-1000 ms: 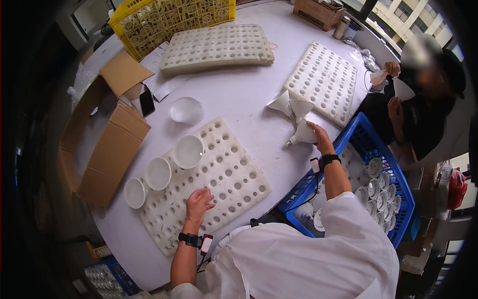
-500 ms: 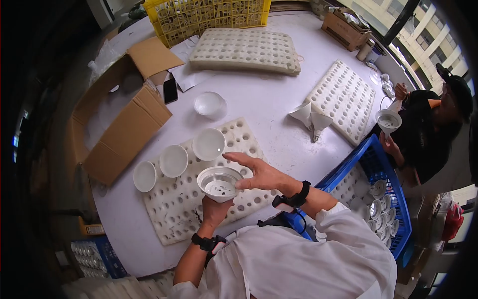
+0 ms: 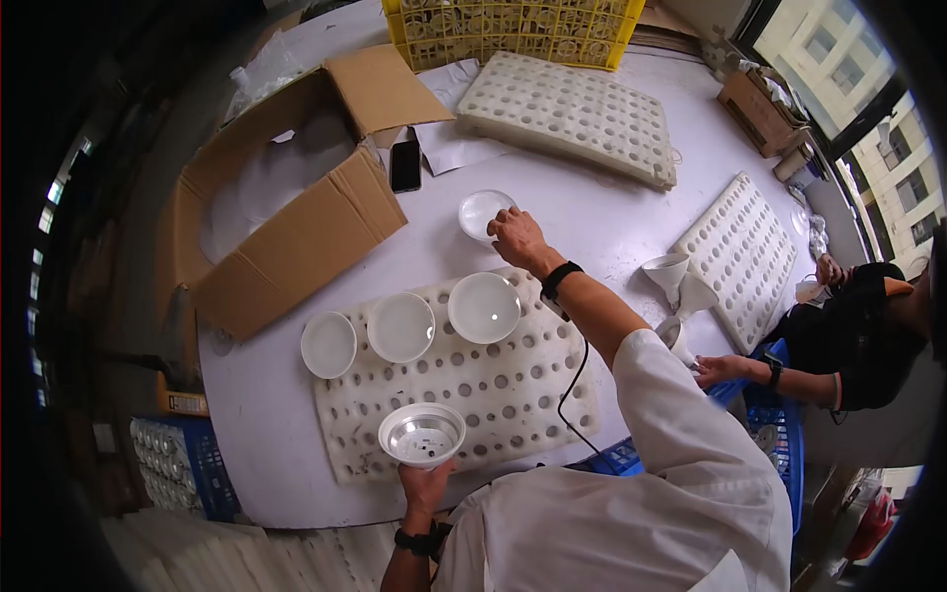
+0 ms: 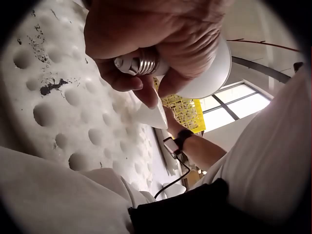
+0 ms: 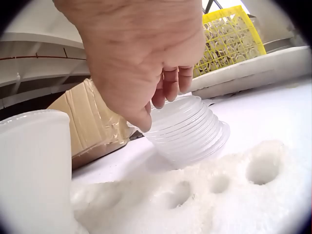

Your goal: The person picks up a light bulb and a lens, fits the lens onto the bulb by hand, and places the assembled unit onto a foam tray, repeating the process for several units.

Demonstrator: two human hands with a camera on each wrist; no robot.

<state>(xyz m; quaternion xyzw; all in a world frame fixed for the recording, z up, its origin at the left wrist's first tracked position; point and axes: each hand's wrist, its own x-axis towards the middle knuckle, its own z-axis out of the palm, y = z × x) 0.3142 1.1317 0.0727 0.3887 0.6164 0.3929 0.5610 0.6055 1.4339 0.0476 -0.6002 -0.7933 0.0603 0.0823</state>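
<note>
My left hand (image 3: 424, 485) holds a white cone-shaped lamp bulb (image 3: 422, 437) from below, its open wide end facing up. In the left wrist view the fingers curl round the bulb's neck, beside its metal screw base (image 4: 146, 63). My right hand (image 3: 521, 240) reaches past the foam board to a stack of translucent round lamp covers (image 3: 483, 213). Its thumb and fingers pinch at the rim of the top of the stack (image 5: 187, 131) in the right wrist view. Three white-topped bulbs (image 3: 401, 327) stand in a row along the foam board (image 3: 464, 380).
An open cardboard box (image 3: 296, 247) and a phone (image 3: 405, 166) lie on the left. Foam boards (image 3: 567, 113) and a yellow crate (image 3: 513, 44) stand at the back. At right, another person's hand (image 3: 725, 369) is near several white cone bulbs (image 3: 667, 273) and a blue crate (image 3: 789, 434).
My right hand brought a cone bulb from the right to my left hand, let go of it, and moved to the cover stack. The left hand now holds that bulb lower, nearer the body.
</note>
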